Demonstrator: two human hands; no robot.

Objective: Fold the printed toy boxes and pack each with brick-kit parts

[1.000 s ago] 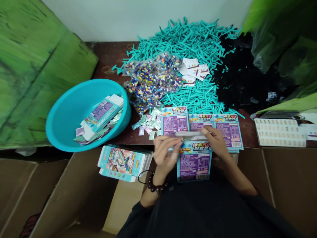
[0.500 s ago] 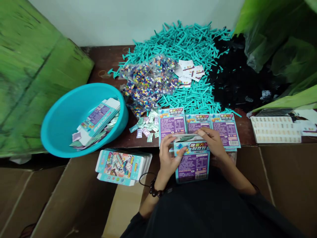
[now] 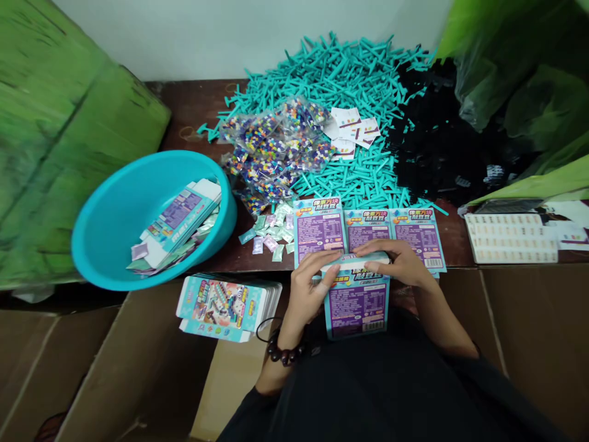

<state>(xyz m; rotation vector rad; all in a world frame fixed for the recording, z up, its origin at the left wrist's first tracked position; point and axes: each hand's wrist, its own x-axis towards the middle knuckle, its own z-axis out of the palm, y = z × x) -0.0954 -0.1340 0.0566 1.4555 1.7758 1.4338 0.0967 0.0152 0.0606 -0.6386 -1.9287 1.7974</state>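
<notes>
A purple-and-teal printed cardboard box [image 3: 356,304] is held upright just off the front edge of a dark wooden table [image 3: 193,104], over the person's lap. Both hands grasp it at the top: the left hand [image 3: 307,290] wraps its left side, and the right hand [image 3: 396,263] presses along its top edge. Three flat printed box blanks [image 3: 318,232] lie just beyond, with a stack of boxes [image 3: 225,308] to the left.
</notes>
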